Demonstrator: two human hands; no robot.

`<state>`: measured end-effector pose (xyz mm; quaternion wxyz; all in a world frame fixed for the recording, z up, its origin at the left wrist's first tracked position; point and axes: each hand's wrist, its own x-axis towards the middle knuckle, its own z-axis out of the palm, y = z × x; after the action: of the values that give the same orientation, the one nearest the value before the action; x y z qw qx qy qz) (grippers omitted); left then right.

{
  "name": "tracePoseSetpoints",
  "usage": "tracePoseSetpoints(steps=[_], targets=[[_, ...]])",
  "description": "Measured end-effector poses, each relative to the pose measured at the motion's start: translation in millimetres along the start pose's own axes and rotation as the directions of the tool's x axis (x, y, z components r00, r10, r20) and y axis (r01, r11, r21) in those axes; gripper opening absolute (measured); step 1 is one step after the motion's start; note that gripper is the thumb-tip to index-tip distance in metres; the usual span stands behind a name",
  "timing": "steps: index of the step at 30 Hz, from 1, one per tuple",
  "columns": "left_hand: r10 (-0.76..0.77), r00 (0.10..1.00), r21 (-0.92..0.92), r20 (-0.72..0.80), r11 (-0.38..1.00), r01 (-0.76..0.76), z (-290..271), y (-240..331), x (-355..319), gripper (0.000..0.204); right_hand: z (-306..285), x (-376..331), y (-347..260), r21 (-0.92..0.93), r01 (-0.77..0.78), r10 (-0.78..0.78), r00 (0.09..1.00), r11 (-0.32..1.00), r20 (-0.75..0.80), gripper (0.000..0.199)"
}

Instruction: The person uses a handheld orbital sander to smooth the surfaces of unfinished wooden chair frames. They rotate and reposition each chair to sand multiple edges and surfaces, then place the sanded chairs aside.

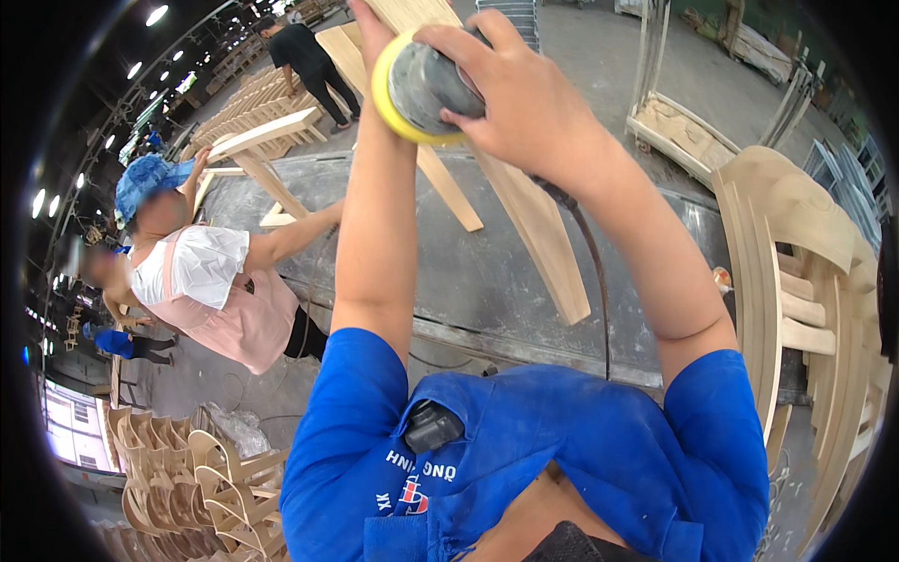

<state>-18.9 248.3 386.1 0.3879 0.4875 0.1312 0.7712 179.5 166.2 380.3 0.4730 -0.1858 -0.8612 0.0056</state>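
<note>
My right hand (pixel 515 89) is wrapped over the top of a round power sander (pixel 426 89) with a grey body and a yellow pad edge. From it a dark hose or cord (pixel 595 253) trails down past my forearm. The sander is at a pale wooden furniture piece (pixel 538 234), whose long legs slant down over the dark worktable (pixel 440 272). At the top edge, my left hand (pixel 373 33) is beside the wood's upper part; its fingers are mostly cut off or behind the sander, so its grip is hidden.
Left of me, a co-worker in a blue cap (pixel 187 281) handles another wooden frame (pixel 267 131). Stacked curved wooden parts (pixel 763 281) stand close on my right. Chair parts (pixel 178 478) are piled at lower left. A person in black (pixel 309 61) bends over wooden parts behind.
</note>
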Motion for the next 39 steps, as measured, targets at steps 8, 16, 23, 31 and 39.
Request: tracePoseSetpoints(steps=[8, 16, 23, 31, 39], targets=[[0.114, 0.993, 0.051, -0.041, 0.992, -0.112, -24, 8, 43, 0.056, 11, -97, 29, 0.037, -0.309, 0.302, 0.944, 0.95, 0.134, 0.065], [0.103, 0.993, 0.152, 0.056, 0.982, -0.11, -46, 25, 66, 0.056, 10, -215, 36, -0.011, -0.395, 0.393, 0.913, 0.919, 0.103, 0.068], [0.123, 0.992, 0.143, -0.031, 0.983, -0.117, -44, 15, 77, 0.058, 4, -296, 49, 0.006, -0.452, 0.447, 0.886, 0.892, 0.123, 0.067], [0.117, 0.993, 0.234, -0.032, 0.966, -0.107, -19, -15, 68, 0.071, 4, -220, 47, 0.06, -0.392, 0.385, 0.917, 0.918, 0.106, 0.066], [0.039, 0.994, 0.262, -0.102, 0.965, -0.011, -17, -13, 56, 0.07, 9, -236, 46, 0.022, -0.377, 0.373, 0.922, 0.926, 0.102, 0.068]])
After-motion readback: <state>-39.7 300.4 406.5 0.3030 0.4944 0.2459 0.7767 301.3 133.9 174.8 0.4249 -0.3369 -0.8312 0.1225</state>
